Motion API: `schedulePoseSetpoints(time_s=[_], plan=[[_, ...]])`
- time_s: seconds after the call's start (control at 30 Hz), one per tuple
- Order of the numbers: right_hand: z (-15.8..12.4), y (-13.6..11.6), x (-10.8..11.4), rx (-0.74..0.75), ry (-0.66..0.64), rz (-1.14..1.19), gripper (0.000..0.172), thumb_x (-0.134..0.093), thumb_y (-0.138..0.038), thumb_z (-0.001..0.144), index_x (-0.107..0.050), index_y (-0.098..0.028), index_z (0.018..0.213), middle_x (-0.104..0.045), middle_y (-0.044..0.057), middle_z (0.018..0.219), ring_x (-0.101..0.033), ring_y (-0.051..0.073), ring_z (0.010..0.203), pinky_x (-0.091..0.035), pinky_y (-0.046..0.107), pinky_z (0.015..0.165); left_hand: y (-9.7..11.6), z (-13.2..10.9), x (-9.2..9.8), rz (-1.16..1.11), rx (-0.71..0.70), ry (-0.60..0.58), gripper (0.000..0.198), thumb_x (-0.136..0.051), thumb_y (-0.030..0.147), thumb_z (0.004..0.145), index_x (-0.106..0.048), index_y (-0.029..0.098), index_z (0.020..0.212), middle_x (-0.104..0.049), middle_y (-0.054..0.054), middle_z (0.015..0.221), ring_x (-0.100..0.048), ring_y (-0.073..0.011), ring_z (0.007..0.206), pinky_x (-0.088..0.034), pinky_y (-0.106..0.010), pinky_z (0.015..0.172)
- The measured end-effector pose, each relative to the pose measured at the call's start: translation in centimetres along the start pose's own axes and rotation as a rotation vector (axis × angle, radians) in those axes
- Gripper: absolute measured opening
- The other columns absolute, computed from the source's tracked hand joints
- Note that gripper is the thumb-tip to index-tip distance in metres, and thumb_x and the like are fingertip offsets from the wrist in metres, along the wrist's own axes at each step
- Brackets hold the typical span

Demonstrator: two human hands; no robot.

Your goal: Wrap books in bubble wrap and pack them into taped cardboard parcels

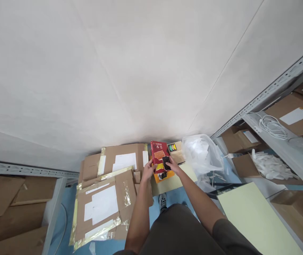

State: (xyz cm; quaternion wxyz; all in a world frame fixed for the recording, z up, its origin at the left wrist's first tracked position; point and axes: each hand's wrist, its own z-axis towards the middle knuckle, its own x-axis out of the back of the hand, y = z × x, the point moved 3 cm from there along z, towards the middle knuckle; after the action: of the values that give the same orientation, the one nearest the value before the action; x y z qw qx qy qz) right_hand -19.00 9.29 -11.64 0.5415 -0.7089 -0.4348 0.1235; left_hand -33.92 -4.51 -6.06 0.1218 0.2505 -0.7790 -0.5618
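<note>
A red book (158,150) with a printed cover is held between my two hands, tilted up in front of me. My left hand (148,170) grips its lower left edge, thumb on the cover. On the lower right side, my right hand (173,165) is closed around the book's edge near a black patch on the cover. Beneath it shows an orange book (169,175) with a dark picture. Behind my right hand rests a tan book (178,156) with colored shapes. A pale yellow board (164,187) is under these books.
Flattened cardboard boxes (124,187) with paper labels are piled at left. A clear plastic bag (203,152) of white material stands at right. Shelves with cartons (295,113) flank both sides; a pale yellow tabletop (252,216) is at lower right. A wall rises ahead.
</note>
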Motion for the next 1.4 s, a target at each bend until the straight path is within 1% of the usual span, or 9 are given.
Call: schedulePoseSetpoints(time_s=[0.2, 0.37, 0.53, 0.73, 0.93, 1.07, 1.13, 1.27, 1.4], plan=[[-3.5, -4.3, 5.0, 0.035, -0.059, 0.730, 0.065, -0.085, -0.034, 0.070, -0.064, -0.023, 0.130, -0.075, 0.010, 0.135, -0.071, 0.034, 0.126, -0.055, 0.048, 0.110, 5.4, -2.8, 1.4, -0.162, -0.047, -0.160, 0.094, -0.088, 0.044, 0.076, -0.050, 0.026, 0.161, -0.064, -0.015, 0.151, -0.067, -0.0349, 0.129, -0.060, -0.046, 0.102], [-10.5, -4.9, 12.6, 0.150, -0.083, 0.893, 0.060, -0.092, -0.024, 0.067, -0.066, -0.028, 0.120, -0.078, 0.003, 0.126, -0.075, 0.027, 0.115, -0.060, 0.037, 0.097, 7.5, -4.0, -4.3, -0.287, -0.020, -0.441, 0.112, -0.090, 0.032, 0.078, -0.027, 0.038, 0.170, -0.053, -0.011, 0.163, -0.065, -0.0324, 0.134, -0.058, -0.042, 0.106], [-21.0, -1.5, 21.0, 0.258, 0.027, 0.934, 0.061, -0.091, -0.021, 0.072, -0.065, -0.031, 0.127, -0.078, 0.002, 0.123, -0.076, 0.024, 0.107, -0.060, 0.034, 0.088, 8.1, -5.9, -14.9, -0.293, -0.013, -0.675, 0.125, -0.092, 0.023, 0.074, -0.016, 0.044, 0.171, -0.053, -0.008, 0.163, -0.065, -0.0297, 0.134, -0.056, -0.042, 0.109], [-37.6, 5.8, 29.4, 0.346, 0.262, 1.022, 0.069, -0.089, -0.021, 0.074, -0.062, -0.033, 0.136, -0.078, 0.001, 0.122, -0.076, 0.022, 0.105, -0.060, 0.035, 0.091, 6.9, -11.3, -30.8, -0.173, 0.063, -0.920, 0.120, -0.093, 0.023, 0.074, -0.022, 0.042, 0.170, -0.057, -0.009, 0.159, -0.069, -0.0311, 0.127, -0.061, -0.043, 0.100], [-54.5, 14.4, 33.5, 0.424, 0.571, 1.098, 0.070, -0.087, -0.025, 0.075, -0.058, -0.035, 0.138, -0.078, 0.001, 0.121, -0.076, 0.021, 0.101, -0.061, 0.035, 0.089, 2.6, -19.6, -47.7, -0.072, 0.151, -1.203, 0.111, -0.090, 0.025, 0.079, -0.027, 0.040, 0.169, -0.059, -0.011, 0.157, -0.067, -0.0324, 0.130, -0.060, -0.044, 0.102], [-63.3, 19.1, 34.1, 0.459, 0.840, 1.130, 0.064, -0.088, -0.026, 0.072, -0.060, -0.033, 0.130, -0.079, -0.001, 0.104, -0.076, 0.019, 0.086, -0.060, 0.031, 0.079, -1.0, -24.2, -56.6, 0.033, 0.226, -1.363, 0.111, -0.092, 0.027, 0.076, -0.031, 0.038, 0.169, -0.061, -0.013, 0.153, -0.067, -0.0328, 0.129, -0.060, -0.043, 0.100], [-66.3, 20.6, 34.2, 0.471, 0.969, 1.140, 0.063, -0.088, -0.026, 0.070, -0.060, -0.032, 0.126, -0.079, -0.001, 0.102, -0.075, 0.018, 0.083, -0.060, 0.030, 0.076, -2.4, -25.3, -60.2, 0.120, 0.185, -1.309, 0.109, -0.094, 0.028, 0.073, -0.038, 0.035, 0.166, -0.066, -0.014, 0.146, -0.070, -0.0306, 0.124, -0.059, -0.042, 0.101], [-69.0, 21.7, 34.7, 0.427, 1.203, 1.078, 0.062, -0.087, -0.028, 0.070, -0.058, -0.032, 0.124, -0.079, 0.001, 0.110, -0.074, 0.020, 0.084, -0.058, 0.029, 0.068, -4.1, -27.7, -65.7, 0.319, -0.104, -1.054, 0.078, -0.095, 0.034, 0.071, -0.068, 0.022, 0.143, -0.074, -0.016, 0.131, -0.072, -0.0287, 0.117, -0.055, -0.046, 0.108], [-67.8, 20.6, 35.5, 0.424, 1.318, 0.835, 0.061, -0.083, -0.026, 0.073, -0.061, -0.032, 0.130, -0.076, 0.005, 0.127, -0.075, 0.023, 0.097, -0.062, 0.038, 0.082, -5.3, -33.5, -69.2, 0.300, -0.224, -1.334, 0.068, -0.085, 0.044, 0.082, -0.068, 0.021, 0.143, -0.071, -0.016, 0.139, -0.070, -0.0301, 0.122, -0.054, -0.047, 0.109]])
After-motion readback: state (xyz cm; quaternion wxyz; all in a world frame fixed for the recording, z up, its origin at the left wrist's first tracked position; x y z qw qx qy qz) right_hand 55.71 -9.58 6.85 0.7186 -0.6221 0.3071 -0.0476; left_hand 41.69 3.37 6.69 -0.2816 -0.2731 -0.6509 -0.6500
